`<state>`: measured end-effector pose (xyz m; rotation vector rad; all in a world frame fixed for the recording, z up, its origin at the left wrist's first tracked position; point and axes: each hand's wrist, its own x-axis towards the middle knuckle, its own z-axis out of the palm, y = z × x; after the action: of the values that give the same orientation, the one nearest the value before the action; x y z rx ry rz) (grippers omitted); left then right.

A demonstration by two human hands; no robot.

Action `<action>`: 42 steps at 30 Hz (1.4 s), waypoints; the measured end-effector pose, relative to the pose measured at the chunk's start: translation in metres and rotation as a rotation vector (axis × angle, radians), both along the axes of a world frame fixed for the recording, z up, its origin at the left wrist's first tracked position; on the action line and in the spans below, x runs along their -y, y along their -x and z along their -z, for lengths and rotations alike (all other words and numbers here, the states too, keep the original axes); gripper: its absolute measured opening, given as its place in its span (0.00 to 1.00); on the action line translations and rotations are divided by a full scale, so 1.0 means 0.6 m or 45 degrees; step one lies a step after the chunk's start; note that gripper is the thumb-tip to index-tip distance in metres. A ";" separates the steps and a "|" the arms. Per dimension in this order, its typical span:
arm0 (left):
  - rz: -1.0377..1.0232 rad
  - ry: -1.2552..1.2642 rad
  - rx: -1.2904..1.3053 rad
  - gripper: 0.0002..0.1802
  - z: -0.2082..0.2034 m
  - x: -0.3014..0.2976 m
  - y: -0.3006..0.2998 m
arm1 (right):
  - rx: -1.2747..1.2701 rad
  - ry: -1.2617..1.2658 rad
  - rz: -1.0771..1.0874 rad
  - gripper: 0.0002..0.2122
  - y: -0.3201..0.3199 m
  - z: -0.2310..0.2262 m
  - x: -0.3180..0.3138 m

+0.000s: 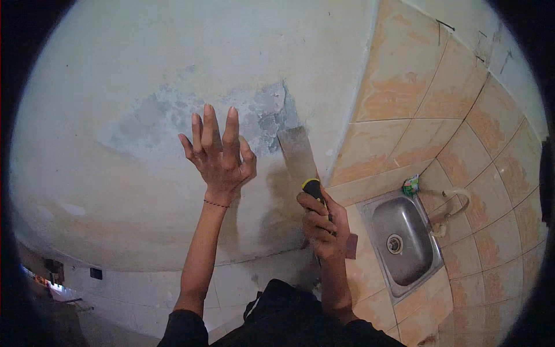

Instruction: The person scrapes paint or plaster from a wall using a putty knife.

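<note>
The pale wall (289, 40) fills the view ahead of both hands, and in it a grey patch of bared plaster (144, 118) stretches sideways, its right end lying up and left of the right hand. The scraper (298, 159) slants up and slightly left from that hand, its long axis crossing the patch's length, its wide edge at the patch's right end. The left hand (221, 168) is spread, fingers upward over the patch's lower middle; whether its palm presses the wall, I cannot tell. The right hand (325, 225) is wrapped round the scraper's handle. Just above the blade runs a ragged, cracked flake (284, 101), nearer the scraper's edge than the left fingers.
</note>
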<state>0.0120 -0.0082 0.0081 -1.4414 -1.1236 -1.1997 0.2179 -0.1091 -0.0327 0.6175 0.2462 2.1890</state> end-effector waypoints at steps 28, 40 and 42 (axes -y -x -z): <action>0.045 0.021 -0.003 0.33 0.006 0.002 0.005 | 3.105 -0.808 1.906 0.23 0.022 -0.036 0.020; 0.041 0.024 0.010 0.32 0.002 -0.004 0.001 | 3.048 -0.879 2.265 0.28 0.028 -0.028 0.005; 0.019 0.033 0.010 0.32 0.002 -0.001 0.008 | 3.107 -0.899 2.289 0.28 0.033 -0.028 0.009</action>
<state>0.0074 -0.0077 0.0070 -1.4684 -1.1388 -1.2061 0.1979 -0.1147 -0.0160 -1.2619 -1.5819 -0.0275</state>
